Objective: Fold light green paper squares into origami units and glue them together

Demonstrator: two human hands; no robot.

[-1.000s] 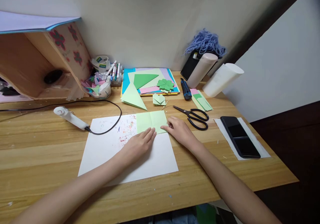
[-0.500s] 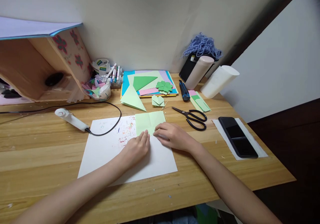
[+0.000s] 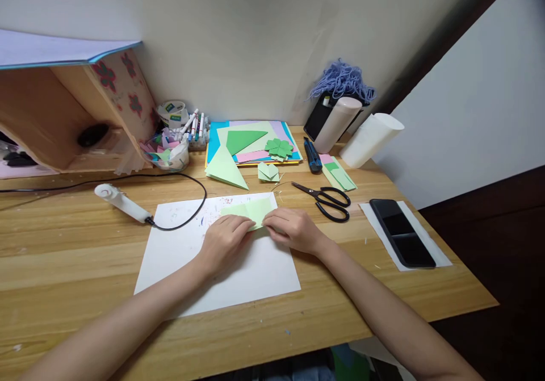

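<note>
A small sheet of light green paper (image 3: 258, 206) with creases lies tilted over the top of a white sheet (image 3: 191, 284). My left hand (image 3: 227, 236) grips its near edge on the left, thumb and fingers together. At the near right corner my right hand (image 3: 292, 230) pinches the same green paper, its fingers curled. The two hands' fingertips are close together. Just beyond the paper sits a folded light green heart (image 3: 268, 172). Black-handled scissors (image 3: 326, 198) lie to the right of my right hand.
Behind are a folded green triangle (image 3: 225, 168), a paper stack (image 3: 213, 142) and a green paper clover (image 3: 279, 148). A cutter (image 3: 313, 156) and phone (image 3: 402, 233) lie right. A white corded tool (image 3: 123, 204) lies left, near a tub of scraps (image 3: 166, 154).
The green paper has turned and lifted at its near edge, shifting slightly left. My left hand has moved from pressing it flat to gripping its edge; the right hand stays at the corner.
</note>
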